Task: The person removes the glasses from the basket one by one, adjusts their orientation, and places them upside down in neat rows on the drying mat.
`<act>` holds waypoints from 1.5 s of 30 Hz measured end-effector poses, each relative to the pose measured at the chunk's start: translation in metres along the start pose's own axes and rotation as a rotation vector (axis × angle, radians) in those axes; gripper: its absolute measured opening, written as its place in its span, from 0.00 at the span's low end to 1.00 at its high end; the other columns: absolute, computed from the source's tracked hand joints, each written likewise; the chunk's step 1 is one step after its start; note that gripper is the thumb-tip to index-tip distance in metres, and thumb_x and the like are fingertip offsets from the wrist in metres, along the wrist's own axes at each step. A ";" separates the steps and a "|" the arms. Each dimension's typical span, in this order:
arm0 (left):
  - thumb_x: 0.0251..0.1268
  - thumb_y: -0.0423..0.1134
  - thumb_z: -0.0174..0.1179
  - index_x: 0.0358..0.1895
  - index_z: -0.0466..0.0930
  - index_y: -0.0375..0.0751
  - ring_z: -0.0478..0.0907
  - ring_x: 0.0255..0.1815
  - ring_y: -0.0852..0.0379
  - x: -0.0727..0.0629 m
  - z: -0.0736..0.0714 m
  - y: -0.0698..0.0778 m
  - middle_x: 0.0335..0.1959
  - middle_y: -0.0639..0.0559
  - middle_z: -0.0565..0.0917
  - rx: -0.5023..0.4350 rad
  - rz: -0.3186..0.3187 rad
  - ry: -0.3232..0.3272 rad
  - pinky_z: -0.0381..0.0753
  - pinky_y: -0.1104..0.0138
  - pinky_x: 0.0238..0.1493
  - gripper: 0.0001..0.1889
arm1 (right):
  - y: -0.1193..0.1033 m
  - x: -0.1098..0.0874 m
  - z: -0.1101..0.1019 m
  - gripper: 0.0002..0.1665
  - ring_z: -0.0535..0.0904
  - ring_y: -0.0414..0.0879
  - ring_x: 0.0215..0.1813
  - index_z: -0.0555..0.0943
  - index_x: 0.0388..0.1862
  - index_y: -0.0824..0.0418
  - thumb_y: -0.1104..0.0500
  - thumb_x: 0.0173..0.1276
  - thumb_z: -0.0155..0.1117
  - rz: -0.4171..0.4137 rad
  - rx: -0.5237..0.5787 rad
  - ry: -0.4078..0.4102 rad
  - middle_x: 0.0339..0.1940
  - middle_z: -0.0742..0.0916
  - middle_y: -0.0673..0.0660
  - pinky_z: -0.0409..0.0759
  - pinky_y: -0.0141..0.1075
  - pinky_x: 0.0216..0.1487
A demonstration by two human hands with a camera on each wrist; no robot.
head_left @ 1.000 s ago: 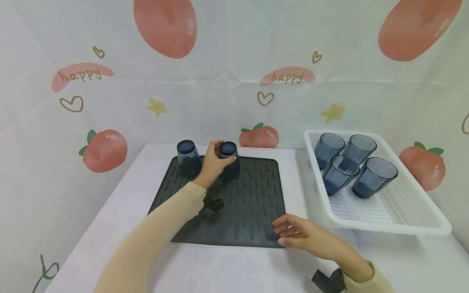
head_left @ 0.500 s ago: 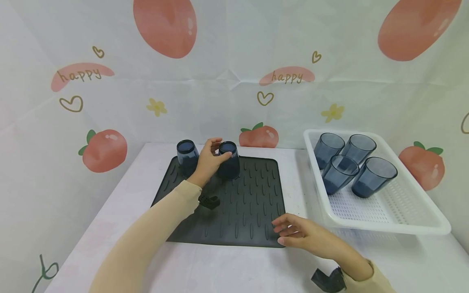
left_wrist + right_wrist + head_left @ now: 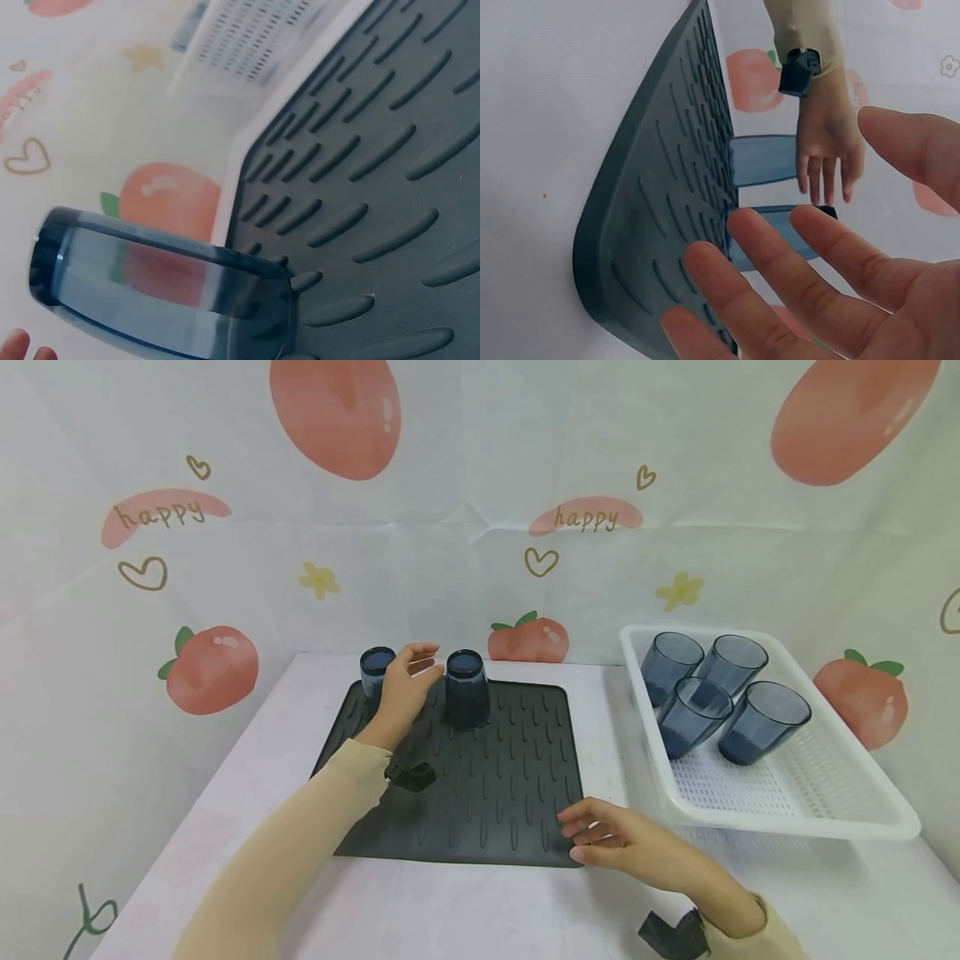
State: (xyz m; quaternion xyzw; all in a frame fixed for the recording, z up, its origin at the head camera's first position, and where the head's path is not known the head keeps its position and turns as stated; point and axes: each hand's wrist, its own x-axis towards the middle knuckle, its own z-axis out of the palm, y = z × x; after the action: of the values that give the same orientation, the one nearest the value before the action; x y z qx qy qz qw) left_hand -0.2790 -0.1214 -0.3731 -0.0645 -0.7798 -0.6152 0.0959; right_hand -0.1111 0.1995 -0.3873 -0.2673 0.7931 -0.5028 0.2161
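Note:
Two blue glass tumblers stand upside down at the back of a black ridged drying mat (image 3: 487, 793). My left hand (image 3: 401, 697) is between them in the head view, apart from the right-hand tumbler (image 3: 467, 693) and partly covering the left-hand tumbler (image 3: 375, 670). Its fingers are relaxed and hold nothing. In the left wrist view one tumbler (image 3: 150, 277) rests rim-down on the mat, with fingertips (image 3: 15, 346) near its base. My right hand (image 3: 626, 847) hovers with loosely bent, empty fingers by the mat's front right corner; the right wrist view shows those fingers (image 3: 802, 300) spread.
A white plastic basket (image 3: 795, 827) with a perforated floor stands to the right. Several blue tumblers (image 3: 765, 722) lean inside it, mouths up. A white cloth (image 3: 465, 914) covers the table, and a fruit-printed curtain (image 3: 435, 585) hangs behind.
My left hand has let go of the right-hand tumbler and moved left, away from it. That tumbler stays upside down on the mat. The right hand has not moved.

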 end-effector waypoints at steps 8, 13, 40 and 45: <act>0.69 0.31 0.55 0.60 0.71 0.36 0.70 0.65 0.45 -0.021 -0.008 0.013 0.62 0.41 0.72 -0.004 -0.023 -0.024 0.72 0.53 0.63 0.17 | 0.001 0.000 0.000 0.24 0.81 0.55 0.53 0.72 0.59 0.68 0.56 0.70 0.61 0.004 0.005 0.006 0.53 0.81 0.66 0.79 0.30 0.52; 0.70 0.30 0.54 0.61 0.70 0.34 0.70 0.64 0.46 -0.037 -0.010 0.016 0.62 0.40 0.72 -0.037 -0.057 -0.066 0.71 0.53 0.63 0.18 | 0.002 0.000 0.001 0.24 0.81 0.54 0.53 0.72 0.59 0.69 0.56 0.70 0.61 0.000 0.007 0.009 0.53 0.81 0.66 0.79 0.30 0.52; 0.65 0.30 0.59 0.59 0.72 0.34 0.73 0.61 0.44 -0.105 0.029 0.003 0.62 0.39 0.73 -0.091 -0.054 -0.531 0.79 0.59 0.56 0.19 | 0.003 0.001 0.001 0.24 0.82 0.51 0.52 0.72 0.59 0.68 0.56 0.70 0.61 0.000 -0.011 0.013 0.53 0.82 0.64 0.80 0.30 0.51; 0.65 0.29 0.58 0.58 0.72 0.32 0.72 0.61 0.39 -0.112 0.032 0.006 0.61 0.34 0.72 -0.079 -0.041 -0.586 0.79 0.64 0.54 0.18 | 0.003 0.002 0.001 0.24 0.81 0.55 0.52 0.72 0.59 0.68 0.56 0.70 0.61 0.003 -0.006 0.010 0.53 0.81 0.65 0.79 0.30 0.51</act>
State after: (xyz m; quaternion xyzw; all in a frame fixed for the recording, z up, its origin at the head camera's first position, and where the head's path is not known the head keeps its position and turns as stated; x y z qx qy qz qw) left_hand -0.1708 -0.0867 -0.4007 -0.2271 -0.7509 -0.6022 -0.1484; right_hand -0.1128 0.1988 -0.3903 -0.2643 0.7961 -0.5014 0.2119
